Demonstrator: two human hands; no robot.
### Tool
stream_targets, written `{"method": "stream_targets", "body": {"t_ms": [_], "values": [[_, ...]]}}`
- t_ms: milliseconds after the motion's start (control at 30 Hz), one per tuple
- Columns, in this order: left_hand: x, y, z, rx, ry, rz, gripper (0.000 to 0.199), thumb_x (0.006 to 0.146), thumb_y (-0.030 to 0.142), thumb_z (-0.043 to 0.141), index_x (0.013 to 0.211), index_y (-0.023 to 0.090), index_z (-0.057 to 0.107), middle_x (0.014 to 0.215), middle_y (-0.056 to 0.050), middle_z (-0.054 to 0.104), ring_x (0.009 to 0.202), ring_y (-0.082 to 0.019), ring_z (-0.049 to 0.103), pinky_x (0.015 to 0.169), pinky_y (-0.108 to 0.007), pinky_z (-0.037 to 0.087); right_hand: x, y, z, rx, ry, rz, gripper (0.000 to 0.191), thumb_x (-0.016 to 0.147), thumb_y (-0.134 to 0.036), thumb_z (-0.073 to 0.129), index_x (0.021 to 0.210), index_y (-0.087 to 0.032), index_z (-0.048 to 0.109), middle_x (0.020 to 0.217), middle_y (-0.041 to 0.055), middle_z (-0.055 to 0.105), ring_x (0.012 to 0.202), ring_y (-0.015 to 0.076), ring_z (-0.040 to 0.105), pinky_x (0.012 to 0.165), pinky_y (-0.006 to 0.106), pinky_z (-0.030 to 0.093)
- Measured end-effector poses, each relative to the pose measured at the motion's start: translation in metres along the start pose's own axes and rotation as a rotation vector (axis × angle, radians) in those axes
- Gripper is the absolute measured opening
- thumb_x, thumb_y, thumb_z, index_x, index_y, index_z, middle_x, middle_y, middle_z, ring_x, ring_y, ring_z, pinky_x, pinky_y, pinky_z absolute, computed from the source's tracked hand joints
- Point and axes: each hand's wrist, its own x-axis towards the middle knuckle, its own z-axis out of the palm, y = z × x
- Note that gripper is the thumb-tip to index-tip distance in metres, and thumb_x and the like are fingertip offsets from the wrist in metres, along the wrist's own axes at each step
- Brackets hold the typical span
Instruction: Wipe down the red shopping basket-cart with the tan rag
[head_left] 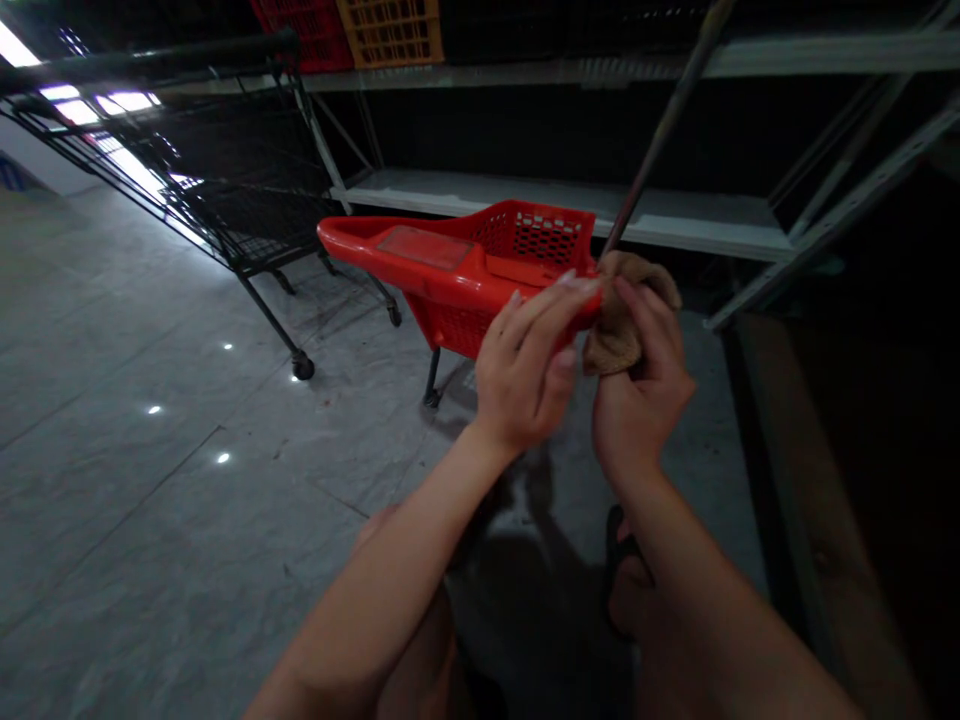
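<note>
A small shopping cart [431,325] with a red plastic basket stands ahead of me on dark legs. My left hand [525,365] lies over the right part of its red handle [405,280], fingers across the top and thumb on the near side. Bunched in my right hand [649,365] is a brown cloth [619,335], pressed to the handle's right end. A slim pole [660,135] rises from just behind the cloth; where it is fixed is hidden.
A larger dark wire shopping cart [240,265] stands to the left. Behind is a metal shelf rack [660,225], with red [307,35] and yellow crates [394,30] above. A brown beam [817,520] runs along the right. Grey tiled floor [150,520] spreads left.
</note>
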Motion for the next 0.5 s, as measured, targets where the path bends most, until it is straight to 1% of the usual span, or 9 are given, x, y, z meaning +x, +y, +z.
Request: {"method": "stream_targets", "body": {"t_ms": [33, 67, 133, 200, 233, 267, 333, 433, 500], "values": [[0.002, -0.008, -0.004, 0.006, 0.024, 0.004, 0.039, 0.101, 0.027, 0.024, 0.132, 0.022, 0.047, 0.136, -0.003, 0.057, 0.136, -0.014, 0.043, 0.119, -0.036, 0.029, 0.002, 0.006, -0.003, -0.003, -0.006, -0.017, 0.047, 0.086, -0.016, 0.055, 0.125, -0.042, 0.060, 0.130, -0.0025, 0.058, 0.128, 0.0232, 0.051, 0.113, 0.049, 0.039], [0.005, -0.017, -0.007, 0.042, 0.065, -0.011, 0.037, 0.101, 0.026, 0.027, 0.130, 0.023, 0.050, 0.134, -0.003, 0.058, 0.137, -0.014, 0.041, 0.119, -0.039, 0.027, 0.004, 0.014, -0.006, 0.000, -0.020, -0.029, 0.046, 0.086, -0.018, 0.057, 0.125, -0.041, 0.060, 0.130, -0.0017, 0.057, 0.128, 0.0247, 0.051, 0.113, 0.050, 0.038], [0.010, -0.035, -0.011, 0.155, 0.135, -0.028, 0.033, 0.101, 0.026, 0.032, 0.125, 0.024, 0.055, 0.129, -0.002, 0.062, 0.137, -0.016, 0.041, 0.121, -0.045, 0.019, 0.010, 0.034, -0.007, 0.026, -0.034, -0.018, 0.045, 0.084, -0.020, 0.061, 0.126, -0.037, 0.061, 0.130, 0.0006, 0.058, 0.126, 0.0264, 0.052, 0.112, 0.052, 0.039], [0.013, -0.046, -0.010, 0.224, 0.126, -0.039, 0.032, 0.100, 0.028, 0.036, 0.123, 0.027, 0.057, 0.131, -0.002, 0.061, 0.138, -0.017, 0.038, 0.122, -0.047, 0.012, 0.014, 0.044, -0.006, 0.067, -0.024, 0.010, 0.044, 0.083, -0.019, 0.061, 0.125, -0.031, 0.062, 0.127, 0.0039, 0.061, 0.123, 0.0256, 0.055, 0.109, 0.052, 0.042], [0.013, -0.048, -0.007, 0.233, 0.117, -0.061, 0.031, 0.099, 0.029, 0.036, 0.122, 0.028, 0.057, 0.132, -0.001, 0.060, 0.139, -0.017, 0.037, 0.122, -0.047, 0.009, 0.016, 0.042, -0.005, 0.083, -0.008, 0.014, 0.043, 0.083, -0.017, 0.058, 0.124, -0.028, 0.063, 0.126, 0.0052, 0.062, 0.122, 0.0245, 0.056, 0.108, 0.050, 0.043], [0.013, -0.047, -0.003, 0.229, 0.115, -0.095, 0.030, 0.099, 0.031, 0.036, 0.120, 0.029, 0.058, 0.133, -0.001, 0.059, 0.139, -0.017, 0.035, 0.123, -0.046, 0.008, 0.017, 0.037, -0.004, 0.092, 0.008, 0.003, 0.042, 0.083, -0.014, 0.055, 0.123, -0.025, 0.064, 0.126, 0.0060, 0.062, 0.121, 0.0232, 0.056, 0.108, 0.048, 0.043], [0.012, -0.042, 0.005, 0.205, 0.136, -0.177, 0.030, 0.099, 0.036, 0.034, 0.114, 0.030, 0.059, 0.131, 0.000, 0.058, 0.139, -0.017, 0.035, 0.123, -0.045, 0.005, 0.018, 0.017, -0.002, 0.094, 0.007, -0.059, 0.041, 0.085, -0.012, 0.050, 0.121, -0.025, 0.065, 0.126, 0.0047, 0.062, 0.122, 0.0205, 0.055, 0.109, 0.044, 0.041], [0.011, -0.036, 0.014, 0.170, 0.149, -0.216, 0.035, 0.099, 0.044, 0.031, 0.111, 0.028, 0.059, 0.127, -0.002, 0.059, 0.136, -0.019, 0.036, 0.122, -0.048, 0.002, 0.019, -0.013, -0.002, 0.095, -0.109, -0.177, 0.038, 0.090, -0.013, 0.047, 0.120, -0.027, 0.065, 0.125, 0.0022, 0.061, 0.120, 0.0167, 0.056, 0.108, 0.037, 0.042], [0.011, -0.035, 0.016, 0.154, 0.138, -0.200, 0.039, 0.099, 0.048, 0.029, 0.110, 0.027, 0.059, 0.124, -0.005, 0.060, 0.134, -0.020, 0.038, 0.121, -0.049, 0.002, 0.021, -0.018, -0.002, 0.067, -0.167, -0.260, 0.036, 0.092, -0.015, 0.046, 0.121, -0.027, 0.063, 0.126, 0.0028, 0.061, 0.121, 0.0161, 0.055, 0.108, 0.036, 0.042]]}}
